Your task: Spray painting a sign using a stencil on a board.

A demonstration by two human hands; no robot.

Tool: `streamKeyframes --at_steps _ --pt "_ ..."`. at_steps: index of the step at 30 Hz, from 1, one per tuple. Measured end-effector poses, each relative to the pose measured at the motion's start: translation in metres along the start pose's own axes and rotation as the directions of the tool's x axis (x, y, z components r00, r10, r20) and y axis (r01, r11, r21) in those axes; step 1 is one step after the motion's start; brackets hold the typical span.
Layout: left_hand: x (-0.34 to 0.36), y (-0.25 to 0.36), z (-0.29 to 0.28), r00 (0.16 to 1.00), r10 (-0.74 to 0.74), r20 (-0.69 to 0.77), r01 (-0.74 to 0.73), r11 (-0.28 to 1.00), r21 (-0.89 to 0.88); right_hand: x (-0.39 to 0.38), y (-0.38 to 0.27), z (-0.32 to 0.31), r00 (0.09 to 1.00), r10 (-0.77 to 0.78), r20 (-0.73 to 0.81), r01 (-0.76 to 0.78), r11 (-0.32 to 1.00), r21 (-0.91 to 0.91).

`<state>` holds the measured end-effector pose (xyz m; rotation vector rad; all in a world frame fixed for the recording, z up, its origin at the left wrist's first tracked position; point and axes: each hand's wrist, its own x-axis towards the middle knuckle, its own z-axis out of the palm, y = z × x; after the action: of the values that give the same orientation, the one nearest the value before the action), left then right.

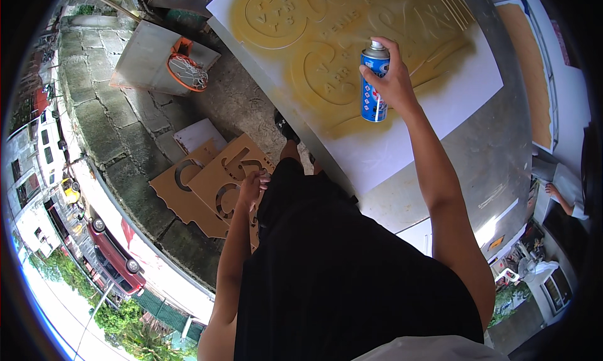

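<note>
A blue spray can (375,84) with a white nozzle is upright in my right hand (397,78), whose index finger lies on the nozzle. Below the can spreads a white sheet (402,144) coated with yellow-brown paint, with raised letter and curve shapes showing through the coat. The sheet covers part of a grey metal table (483,141). My left hand (253,188) hangs low by my left thigh with its fingers curled, and I see nothing held in it. Behind that hand lean brown cut-out stencil boards (210,182) with letter-shaped openings.
A basketball hoop (188,69) on a grey backboard stands left of the table. A stone block wall (135,141) runs beside a street with a dark red car (116,260). Another person (562,188) is at the right edge, below a large brown-faced panel (527,65).
</note>
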<state>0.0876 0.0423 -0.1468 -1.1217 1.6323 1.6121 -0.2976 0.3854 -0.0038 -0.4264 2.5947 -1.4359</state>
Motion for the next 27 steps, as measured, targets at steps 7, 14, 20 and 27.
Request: streamKeyframes --at_steps 7,14,20,27 --pt "0.002 0.003 0.003 1.000 -0.021 -0.003 0.021 0.999 -0.028 -0.028 -0.029 -0.026 0.994 -0.087 0.060 0.089 0.996 -0.027" --pt "0.004 0.011 0.008 1.000 0.002 0.011 -0.003 1.000 0.014 -0.036 0.019 -0.020 0.999 -0.031 0.014 0.033 0.985 -0.171" --pt "0.002 0.007 0.008 1.000 -0.017 0.002 0.017 1.000 0.005 -0.015 0.048 -0.051 0.988 -0.009 -0.152 -0.026 0.973 -0.227" --pt "0.004 0.002 0.005 1.000 -0.004 0.020 0.004 1.000 0.008 0.001 0.057 -0.087 0.942 0.070 -0.327 -0.150 0.963 -0.225"
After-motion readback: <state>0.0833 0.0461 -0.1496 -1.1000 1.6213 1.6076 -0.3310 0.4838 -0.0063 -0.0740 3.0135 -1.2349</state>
